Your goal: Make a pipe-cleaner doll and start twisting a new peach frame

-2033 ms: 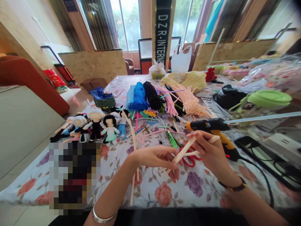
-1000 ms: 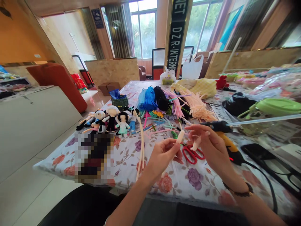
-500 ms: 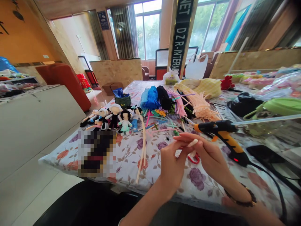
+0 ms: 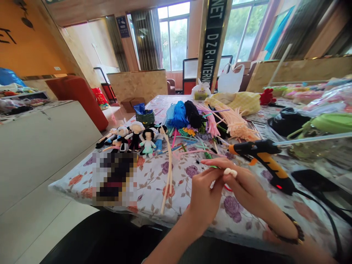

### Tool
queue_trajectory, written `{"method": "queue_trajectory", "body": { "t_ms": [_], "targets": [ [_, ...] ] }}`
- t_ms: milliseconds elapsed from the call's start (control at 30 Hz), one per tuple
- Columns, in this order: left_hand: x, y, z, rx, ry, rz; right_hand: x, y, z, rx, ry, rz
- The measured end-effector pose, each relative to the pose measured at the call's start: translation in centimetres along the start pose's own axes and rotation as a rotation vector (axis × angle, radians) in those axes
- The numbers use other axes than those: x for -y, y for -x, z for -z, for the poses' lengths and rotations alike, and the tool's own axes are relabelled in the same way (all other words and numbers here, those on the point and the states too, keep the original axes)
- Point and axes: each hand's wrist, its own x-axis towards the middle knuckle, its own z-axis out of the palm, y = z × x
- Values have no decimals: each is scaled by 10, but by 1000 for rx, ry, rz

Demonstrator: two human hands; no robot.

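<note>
My left hand (image 4: 206,196) and my right hand (image 4: 245,185) meet above the flowered tablecloth, both with closed fingers. Between their fingertips is a short, cream-coloured, fuzzy piece of pipe cleaner (image 4: 230,172), bent into a small lump. Part of it is hidden by the fingers. A red curved handle (image 4: 228,188) shows partly behind my hands; the rest of it is covered. Right of my right hand lies a black and orange glue gun (image 4: 265,158) with a glue stick in its back and a red light on its grip. Long cream pipe cleaners (image 4: 168,172) lie to the left.
Several small dolls (image 4: 147,143) sit at the table's left side, near a blurred-out dark object (image 4: 115,179). Bundles of blue (image 4: 177,114), black and peach pipe cleaners (image 4: 236,123) are heaped farther back. A black cord (image 4: 324,209) runs along the right.
The cream pipe cleaner piece has turned between my fingers and now shows a bent, lumpy shape instead of a straight tip. My hands have shifted slightly right and down.
</note>
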Motion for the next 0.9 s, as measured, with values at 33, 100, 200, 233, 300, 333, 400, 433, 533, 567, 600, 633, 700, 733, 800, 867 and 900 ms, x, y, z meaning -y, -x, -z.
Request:
{"method": "queue_trajectory", "body": {
  "t_ms": [33, 100, 200, 233, 300, 333, 400, 433, 533, 567, 600, 633, 700, 733, 800, 867, 900],
  "targets": [
    [1, 0, 0, 4, -16, -7, 0, -1, 0, -3, 3, 22],
    [2, 0, 1, 24, -46, -14, 1, -2, -1, -41, -11, 45],
    [9, -1, 12, 39, -130, 41, 2, -2, 0, -148, -32, 7],
    [12, -1, 19, 24, -193, 97, 2, -2, 0, -184, -36, -10],
    [20, -2, 35, -64, -376, 226, 1, 0, 1, -258, -44, -31],
    [24, -2, 45, -113, -499, 274, 0, 1, 1, -294, -55, -40],
    [32, -1, 62, -150, -748, 384, -2, 3, 0, -360, -76, -65],
    [34, 0, 70, -130, -847, 430, -3, 4, -1, -388, -78, -80],
    [39, 3, 84, -39, -1035, 542, -7, 5, -2, -424, -45, -107],
    [39, 4, 86, -6, -1063, 572, -8, 5, -2, -418, -29, -106],
    [40, 4, 87, 25, -1079, 598, -8, 5, -2, -403, -16, -105],
    [41, 5, 87, 50, -1084, 617, -9, 4, -1, -382, -4, -102],
    [42, 5, 88, 88, -1072, 640, -10, 4, -1, -336, 15, -102],
    [43, 4, 87, 100, -1060, 645, -10, 4, -1, -317, 23, -104],
    [44, 4, 87, 116, -1046, 650, -10, 3, -2, -302, 32, -102],
    [44, 3, 87, 128, -1069, 643, -11, 3, -2, -304, 40, -106],
    [44, 3, 87, 128, -1091, 643, -12, 2, -2, -309, 43, -108]
  ]
}}
